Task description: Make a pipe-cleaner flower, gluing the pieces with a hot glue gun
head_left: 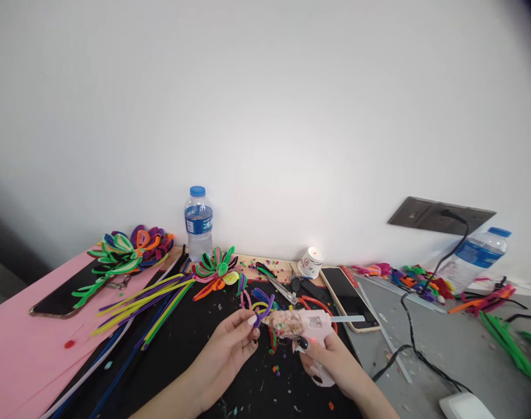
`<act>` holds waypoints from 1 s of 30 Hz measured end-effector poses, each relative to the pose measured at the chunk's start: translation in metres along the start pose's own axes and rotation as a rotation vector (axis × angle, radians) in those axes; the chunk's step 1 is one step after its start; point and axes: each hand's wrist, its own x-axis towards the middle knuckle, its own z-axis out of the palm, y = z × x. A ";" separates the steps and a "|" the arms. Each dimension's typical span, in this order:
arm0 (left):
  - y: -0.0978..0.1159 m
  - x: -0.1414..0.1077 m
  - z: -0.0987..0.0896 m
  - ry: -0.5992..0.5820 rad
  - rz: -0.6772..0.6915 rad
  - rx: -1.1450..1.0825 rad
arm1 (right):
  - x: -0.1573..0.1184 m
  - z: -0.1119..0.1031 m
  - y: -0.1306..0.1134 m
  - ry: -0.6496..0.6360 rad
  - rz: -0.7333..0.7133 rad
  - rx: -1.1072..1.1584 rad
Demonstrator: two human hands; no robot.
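Two hands work over the black mat [178, 372], near the middle of the worktop's front edge. The left hand [230, 340] pinches one looped purple pipe cleaner [269, 304] between thumb and fingertips; the right hand [332, 355] is wrapped around the grip of one white glue gun [320, 321]. One glue stick [350, 319] juts from the gun's rear, and its crusted nozzle points left at the purple loops; whether they touch is hard to tell.

Two bottles with blue caps stand by the worktop's back edge: the left bottle [198, 224], holding clear liquid, and the right bottle [477, 256], toward the right corner. One paper cup [310, 265] sits between them at that edge, seemingly upside down; its inside is hidden.

Two phones lie flat, the left phone [60, 297] on a pink sheet [25, 337] at the left edge, the right phone [350, 299] beside the mat. One pair of scissors [284, 289] lies open behind the glue gun. One pipe-cleaner flower [221, 267] rests before the left bottle, and a flower cluster [152, 241] fills the back left corner.
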 end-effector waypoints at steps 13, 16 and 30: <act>0.000 -0.003 0.000 -0.012 -0.014 0.008 | 0.001 -0.001 -0.001 -0.003 0.003 -0.023; 0.000 -0.002 0.000 -0.019 -0.020 0.020 | 0.001 -0.001 -0.001 0.000 -0.002 -0.042; 0.000 0.000 0.000 -0.004 -0.007 -0.018 | -0.002 0.001 -0.006 -0.018 0.011 -0.047</act>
